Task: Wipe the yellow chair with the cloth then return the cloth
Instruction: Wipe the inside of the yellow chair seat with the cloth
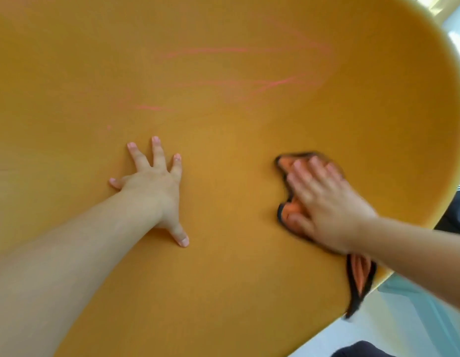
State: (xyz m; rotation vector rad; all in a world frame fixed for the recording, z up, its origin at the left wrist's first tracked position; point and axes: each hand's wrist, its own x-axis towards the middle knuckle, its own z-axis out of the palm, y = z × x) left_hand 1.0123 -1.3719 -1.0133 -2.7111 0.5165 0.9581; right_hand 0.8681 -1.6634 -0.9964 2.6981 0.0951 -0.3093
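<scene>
Smooth yellow-orange plastic chair surface [223, 176] fills nearly the whole view, curved rim running down the right side to the lower right.

- Orange cloth with dark edging [290, 210]: lies on the chair close to its right rim. One bunched part shows ahead of and beside the hand on it. A narrow tail hangs off the lower-right rim, over the pale floor.
- Right hand [329, 204]: palm down on the cloth, pressing it flat to the chair. Fingers [301, 173] straight and close together, tips near the cloth's far edge. Thumb out to the side, also on the cloth. Hand and cloth are blurred; no curl or pinch seen.
- Left hand [154, 191]: flat on the bare chair, well apart from the cloth, toward the middle of the surface. Fingers [156, 150] spread wide, thumb splayed out toward the near side. Holds nothing.
- Faint pink streaks [236, 83]: several thin lines across the far part of the chair, beyond both hands.
- Pale glossy floor [393, 331]: visible past the lower-right rim.
- Dark clothing [360, 353]: at the bottom edge; another dark patch past the right rim.
</scene>
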